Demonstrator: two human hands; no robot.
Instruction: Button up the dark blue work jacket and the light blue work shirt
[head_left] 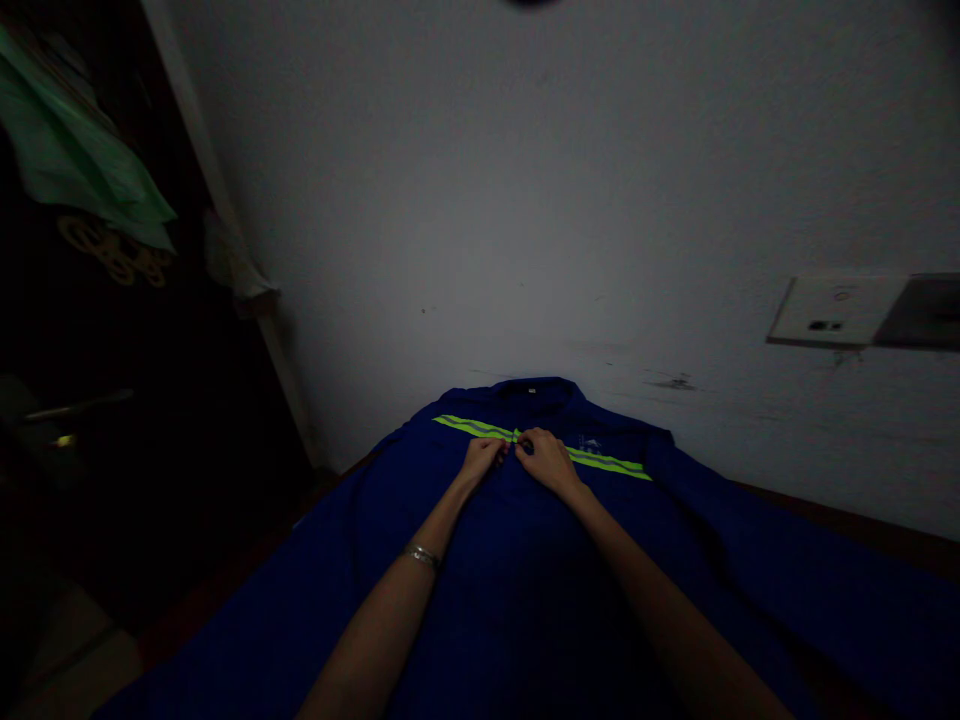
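In the head view, a blue jacket (540, 560) lies spread out, front up, over a dark reddish table (892, 532), with its collar (559, 390) at the far end, close to the pale wall (487, 200). A yellow-green stripe with a grey band (611, 464) crosses the chest, and a small pale logo (591, 444) sits just above it on the right side of the picture.

Both hands meet at the middle of the chest, by the stripe. The left hand (484, 457) has its fingers bent and its grip pinched on the cloth at the front opening; a silvery bracelet (422, 555) circles that wrist. The right hand (544, 457), just beside it, also pinches the cloth there between thumb and curled fingers. Anything smaller between the fingertips is too dim to make out.

A wall plate (838, 310) is at right. At left, a green cloth (82, 150) hangs on the dark door (150, 430), above its handle (79, 405).
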